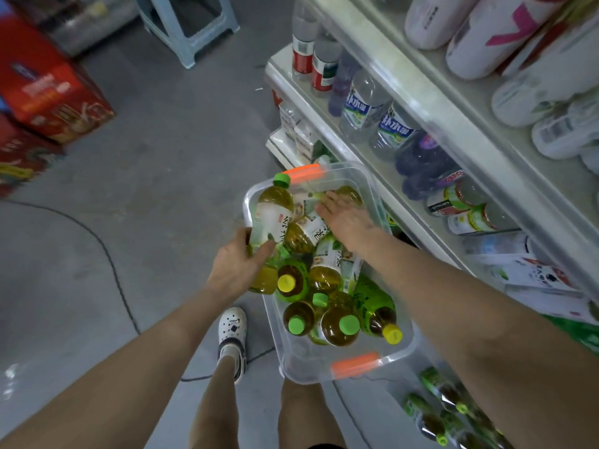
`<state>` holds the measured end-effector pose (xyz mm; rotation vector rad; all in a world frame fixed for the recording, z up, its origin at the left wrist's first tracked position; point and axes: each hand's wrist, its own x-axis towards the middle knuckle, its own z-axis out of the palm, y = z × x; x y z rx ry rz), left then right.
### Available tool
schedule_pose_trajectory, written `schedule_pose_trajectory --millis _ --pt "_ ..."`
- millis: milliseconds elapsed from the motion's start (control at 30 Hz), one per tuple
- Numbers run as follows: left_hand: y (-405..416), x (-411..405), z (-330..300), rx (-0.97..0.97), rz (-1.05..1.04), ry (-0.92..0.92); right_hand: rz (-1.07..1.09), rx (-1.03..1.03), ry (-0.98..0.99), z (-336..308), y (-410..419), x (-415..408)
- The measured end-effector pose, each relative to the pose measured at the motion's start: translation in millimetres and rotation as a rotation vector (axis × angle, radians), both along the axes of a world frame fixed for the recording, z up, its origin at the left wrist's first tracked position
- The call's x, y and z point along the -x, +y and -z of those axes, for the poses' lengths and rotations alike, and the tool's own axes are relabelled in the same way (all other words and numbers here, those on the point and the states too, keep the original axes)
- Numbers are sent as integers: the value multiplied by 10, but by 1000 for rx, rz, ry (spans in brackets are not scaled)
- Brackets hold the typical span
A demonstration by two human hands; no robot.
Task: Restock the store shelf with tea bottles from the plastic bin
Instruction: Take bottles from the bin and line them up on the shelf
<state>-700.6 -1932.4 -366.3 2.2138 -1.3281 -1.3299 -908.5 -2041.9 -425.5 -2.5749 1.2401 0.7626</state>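
A clear plastic bin (400,350) with orange handles stands on the floor beside the store shelf (453,124). Several tea bottles with green and yellow caps lie jumbled inside it. My left hand (240,264) is shut on a green-capped tea bottle (272,212), lifted at the bin's left rim with its cap pointing away from me. My right hand (348,218) reaches into the far part of the bin, fingers spread flat over the bottles there, holding nothing. More green tea bottles (434,413) stand on the lowest shelf at the bottom right.
The shelf on the right carries water bottles (366,105), purple drinks and cans. A pale blue stool (188,27) stands at the back, red cartons (48,85) at the left. A black cable (107,251) runs across the grey floor. My foot in a white clog (231,332) is beside the bin.
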Motion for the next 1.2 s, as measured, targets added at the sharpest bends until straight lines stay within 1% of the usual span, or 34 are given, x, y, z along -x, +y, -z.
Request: schedule_pose_trajectory --millis 100,200,267,333,400,467,567,633,667,767,833,933,1000,1067,1200 --pt "21 25 58 -11 -68 32 -85 52 -13 96 -93 30" --pt "27 44 63 -8 -112 55 -116 81 -4 62 -82 27" --pt "13 42 35 1 -122 71 -83 66 55 -7 14 18" --pt "9 33 -29 -4 -113 86 11 37 105 -82 169 9" --pt "-1 6 -101 -19 -104 129 215 -15 77 -164 325 28" --pt "3 -35 -217 -51 -102 209 499 -145 -40 -271 494 83" --pt "3 -84 -460 -78 -96 319 956 -376 -342 -521 726 240" --pt "24 -116 -631 -81 -67 373 1209 -454 -591 -785 904 356" --pt "36 -127 -725 -86 -53 385 1289 -457 -700 -915 994 412" --pt "98 -103 -1042 -80 -3 427 1426 -386 -951 -1389 1255 453" --pt "150 -55 -1237 -53 25 500 1472 -313 -1070 -1677 1408 449" --pt "227 9 -1524 6 151 552 1499 -221 -1217 -2124 1658 408" --pt "243 13 -1739 93 237 525 1490 -123 -1263 -2372 1822 394" --pt "229 16 -1950 175 327 497 1474 29 -1270 -2636 1956 372" --pt "242 54 -2363 309 437 505 1424 285 -1282 -3213 2199 320"
